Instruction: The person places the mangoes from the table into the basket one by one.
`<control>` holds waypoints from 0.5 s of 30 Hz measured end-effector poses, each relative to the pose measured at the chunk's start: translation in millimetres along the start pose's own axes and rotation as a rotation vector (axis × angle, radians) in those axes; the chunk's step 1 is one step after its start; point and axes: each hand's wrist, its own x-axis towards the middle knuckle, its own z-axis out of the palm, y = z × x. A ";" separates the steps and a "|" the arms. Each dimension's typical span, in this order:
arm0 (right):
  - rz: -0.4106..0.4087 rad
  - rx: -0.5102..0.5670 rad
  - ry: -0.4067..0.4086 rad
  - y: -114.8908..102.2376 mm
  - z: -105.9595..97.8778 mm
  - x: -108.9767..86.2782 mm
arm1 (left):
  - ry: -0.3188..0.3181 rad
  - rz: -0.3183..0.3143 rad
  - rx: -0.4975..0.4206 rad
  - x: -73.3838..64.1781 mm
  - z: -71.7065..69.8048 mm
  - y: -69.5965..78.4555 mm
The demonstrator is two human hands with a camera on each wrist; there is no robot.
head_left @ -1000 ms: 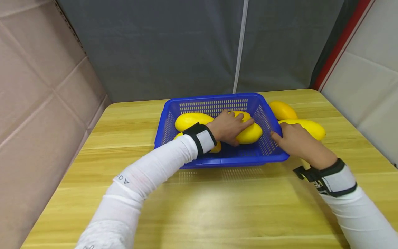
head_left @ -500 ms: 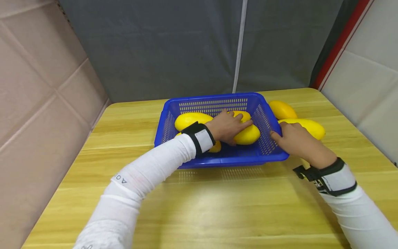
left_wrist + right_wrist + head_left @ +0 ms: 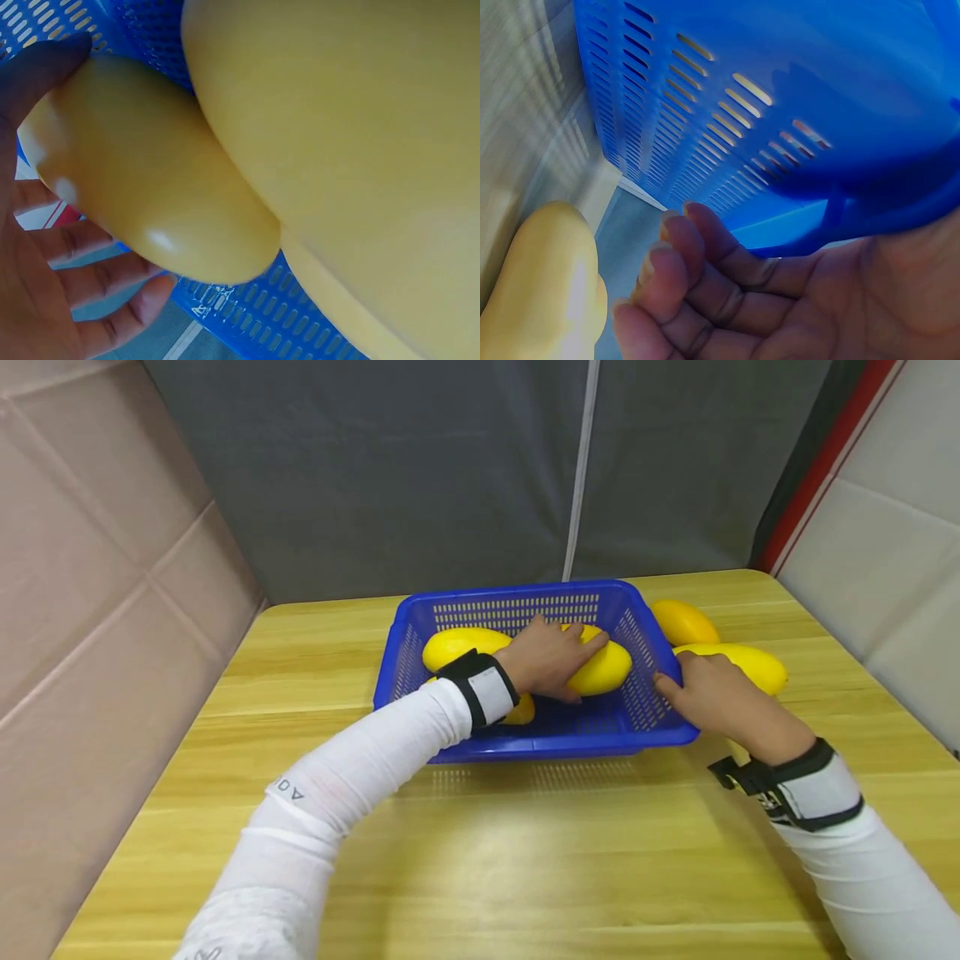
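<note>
A blue plastic basket with slotted walls stands on the wooden table and holds several yellow mangoes. My left hand reaches inside and grips one mango near the right side. In the left wrist view, the thumb lies on one side of that mango and the fingers on the other. My right hand holds the basket's right rim, thumb over the inner side. From the right wrist view, its curled fingers lie outside the slotted wall.
Right of the basket, a long yellow mango lies beside the right hand, with an orange-yellow one behind it. Another mango rests at the basket's left. A grey curtain hangs behind the table.
The left hand and the mango it grips have shifted slightly up and toward the back of the basket. The right hand stays on the rim.
</note>
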 end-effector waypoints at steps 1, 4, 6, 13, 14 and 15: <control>0.001 -0.001 -0.001 -0.1 -0.1 -0.2 | 0.000 0.003 0.000 -0.3 -0.1 0.0; 0.000 0.000 0.001 -1.4 0.2 -0.4 | -0.014 0.014 0.000 -1.3 1.7 0.4; -0.003 -0.002 0.002 -1.9 0.5 -0.2 | -0.020 0.017 0.003 -1.8 2.9 1.0; -0.010 -0.015 0.015 -3.5 0.9 1.1 | -0.038 0.016 -0.009 -2.9 1.7 3.0; -0.010 -0.015 0.018 -4.0 1.1 1.4 | -0.042 0.014 -0.011 -3.0 1.9 3.2; -0.010 -0.016 0.019 -4.1 1.2 1.6 | -0.044 0.010 -0.011 -2.9 2.3 3.2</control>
